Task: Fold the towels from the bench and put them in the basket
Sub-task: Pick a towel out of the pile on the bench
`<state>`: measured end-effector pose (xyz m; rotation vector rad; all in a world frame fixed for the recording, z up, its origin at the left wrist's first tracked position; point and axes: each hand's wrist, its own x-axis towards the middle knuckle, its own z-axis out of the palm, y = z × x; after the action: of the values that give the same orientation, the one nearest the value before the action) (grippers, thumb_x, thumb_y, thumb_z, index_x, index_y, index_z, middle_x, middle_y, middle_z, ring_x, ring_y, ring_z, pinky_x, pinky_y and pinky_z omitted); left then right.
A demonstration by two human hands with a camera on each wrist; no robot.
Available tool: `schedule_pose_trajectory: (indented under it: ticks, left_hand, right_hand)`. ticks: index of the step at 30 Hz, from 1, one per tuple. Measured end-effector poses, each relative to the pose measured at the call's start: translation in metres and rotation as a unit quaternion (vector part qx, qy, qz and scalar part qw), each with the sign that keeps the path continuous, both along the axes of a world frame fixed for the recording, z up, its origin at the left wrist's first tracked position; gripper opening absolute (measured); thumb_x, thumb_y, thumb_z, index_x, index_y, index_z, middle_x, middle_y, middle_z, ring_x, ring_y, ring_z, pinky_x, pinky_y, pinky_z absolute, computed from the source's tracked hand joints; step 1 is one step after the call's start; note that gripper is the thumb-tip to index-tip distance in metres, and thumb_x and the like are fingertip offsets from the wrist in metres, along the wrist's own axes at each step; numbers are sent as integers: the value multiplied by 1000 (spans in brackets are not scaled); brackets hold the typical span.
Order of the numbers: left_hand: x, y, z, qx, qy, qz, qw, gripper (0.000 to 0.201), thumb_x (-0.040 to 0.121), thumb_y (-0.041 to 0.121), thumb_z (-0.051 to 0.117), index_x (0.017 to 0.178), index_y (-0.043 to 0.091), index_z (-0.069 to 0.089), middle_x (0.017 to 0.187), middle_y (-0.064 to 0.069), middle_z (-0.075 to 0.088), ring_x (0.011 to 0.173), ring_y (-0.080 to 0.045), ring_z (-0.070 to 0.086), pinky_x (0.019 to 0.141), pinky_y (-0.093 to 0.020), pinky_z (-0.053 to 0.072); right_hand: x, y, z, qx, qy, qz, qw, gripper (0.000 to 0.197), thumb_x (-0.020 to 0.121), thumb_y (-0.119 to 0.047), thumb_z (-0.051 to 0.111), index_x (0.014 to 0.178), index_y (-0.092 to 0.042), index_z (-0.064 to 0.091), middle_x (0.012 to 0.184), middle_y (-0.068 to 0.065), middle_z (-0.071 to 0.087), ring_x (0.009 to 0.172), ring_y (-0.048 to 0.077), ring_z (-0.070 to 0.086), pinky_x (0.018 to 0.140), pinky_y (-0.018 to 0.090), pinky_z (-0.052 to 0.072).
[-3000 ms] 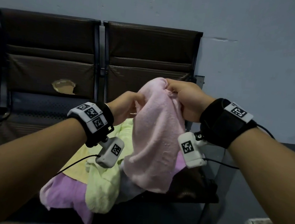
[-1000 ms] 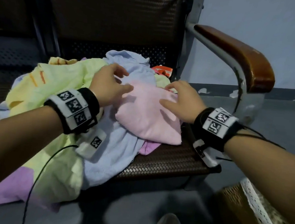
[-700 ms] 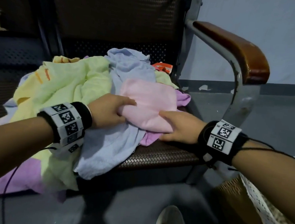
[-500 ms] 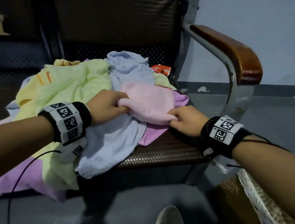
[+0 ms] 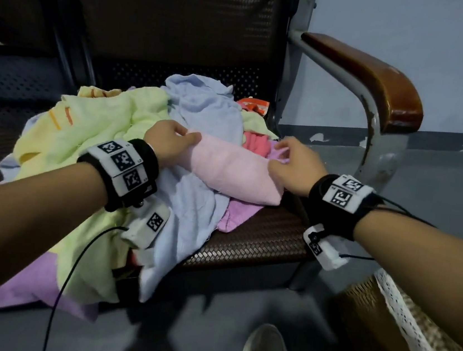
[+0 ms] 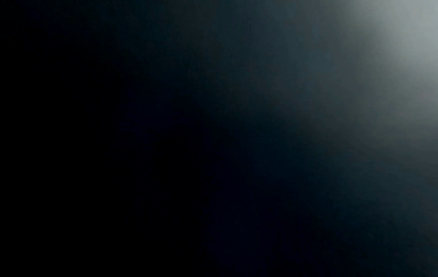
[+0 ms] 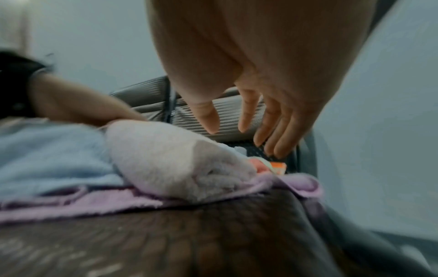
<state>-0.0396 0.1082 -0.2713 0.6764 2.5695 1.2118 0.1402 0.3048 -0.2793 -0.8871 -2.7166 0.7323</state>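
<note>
- Stood nearest, low on the right: wicker basket (image 5: 376, 318) on the floor beside the bench seat (image 5: 251, 244), seemingly within reach for dropping towels in.
- Lay folded on the heap at the seat's right end: pink towel (image 5: 231, 169), not yet in the basket.
- Rested against its left end, probably steadying the fold: left hand (image 5: 170, 141); grip impossible to tell, wrist view dark.
- Hovered over its right end: right hand (image 7: 267, 105), fingers (image 7: 246, 116) straight, spread, grasping nothing.
- Waited behind, unfolded: blue towel (image 5: 203, 107), yellow-green towel (image 5: 99, 124).

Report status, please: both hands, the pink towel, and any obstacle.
Left hand open, resting on pink towel. Right hand open, fingers above it. Towel folded on the pile, basket unobstructed.
</note>
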Motion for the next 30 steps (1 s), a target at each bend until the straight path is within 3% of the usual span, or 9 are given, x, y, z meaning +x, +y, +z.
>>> schedule_pose_trajectory:
  ticks: [3,6,10,16,19,22,26,28,30]
  left_hand:
    - [-4,5,0,-47,9,4,999,28,91,39,66,74,17,60,76,0,59,84,-22,55,78,-32,43]
    - [-2,3,0,-128,36,-7,991,51,93,52,55,98,3,70,93,-13,64,84,-30,57,72,-33,40]
    - [2,-1,1,-203,19,-33,978,64,90,62,52,111,4,67,108,-15,65,91,-30,56,75,-32,38]
    - [14,-4,35,10,-26,-68,997,45,88,45,69,89,1,74,84,-16,72,73,-26,65,73,-35,53]
    - [36,-2,66,157,-78,-100,979,37,91,41,66,98,5,74,85,-9,72,76,-17,64,73,-34,52]
    - [68,5,93,253,-95,-165,949,34,92,27,69,121,10,64,103,-7,72,87,-13,67,78,-27,53]
    - [111,20,100,150,79,-209,963,59,85,28,76,137,13,53,132,-7,57,119,-17,58,103,-33,48]
    - [144,33,95,99,114,-261,954,72,80,36,71,143,13,43,137,-6,55,123,-18,54,104,-33,45]
    - [183,51,87,79,79,-315,942,83,76,40,63,148,16,30,134,-4,58,117,-20,59,97,-32,47]
  right_hand:
    - [-9,-22,6,122,74,132,981,48,89,-44,58,131,-22,55,128,3,57,115,20,56,98,40,48]
    - [-21,-44,0,111,-22,252,961,69,90,-54,59,147,-19,43,140,5,56,124,22,54,104,42,45]
    - [-34,-54,-8,144,-100,239,955,87,82,-48,70,152,-17,29,133,13,57,118,31,57,96,41,49]
    - [-38,-66,16,132,-51,166,976,54,86,-36,62,133,-17,42,105,10,65,97,34,61,84,44,48]
    - [-19,-64,45,38,27,123,991,34,88,-26,56,120,-15,51,103,7,65,96,32,62,79,38,47]
    - [11,-61,68,-160,133,72,975,33,86,-18,55,118,-15,61,109,4,71,99,23,69,83,36,54]
    - [53,-53,80,-350,252,0,902,19,87,-13,57,102,-9,68,89,4,75,79,17,71,63,27,52]
    - [83,-41,82,-403,295,-41,866,31,78,-18,59,103,-2,67,86,7,71,75,19,67,57,24,50]
    - [119,-23,81,-442,332,-70,830,42,70,-20,58,107,-3,66,92,14,67,82,25,65,70,28,54]
